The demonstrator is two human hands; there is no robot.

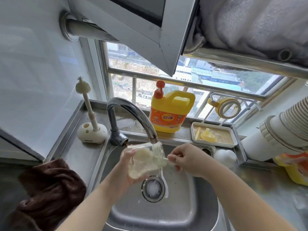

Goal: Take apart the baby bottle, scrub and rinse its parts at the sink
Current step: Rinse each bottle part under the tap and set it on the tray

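My left hand (pixel 127 165) grips the clear baby bottle body (pixel 143 161) over the steel sink (pixel 191 205), its mouth tilted up under the running faucet (pixel 131 114). Water pours over the bottle and down to the drain (pixel 153 187). My right hand (pixel 186 160) pinches the pale handle of a bottle brush (pixel 165 160) whose head sits inside the bottle. The yellow nipple part (pixel 207 135) and a straw piece lie in a white tray (pixel 233 140) behind the sink. The yellow bottle collar with handles (pixel 225 106) hangs on a rack by the window.
A yellow dish-soap jug (pixel 168 110) stands on the sill behind the faucet. A second brush (pixel 86 104) stands upright in a white holder (pixel 91 133) at the left. A brown towel (pixel 46 189) lies on the left counter. A white sponge (pixel 225 155), stacked cups and a yellow bag sit on the right.
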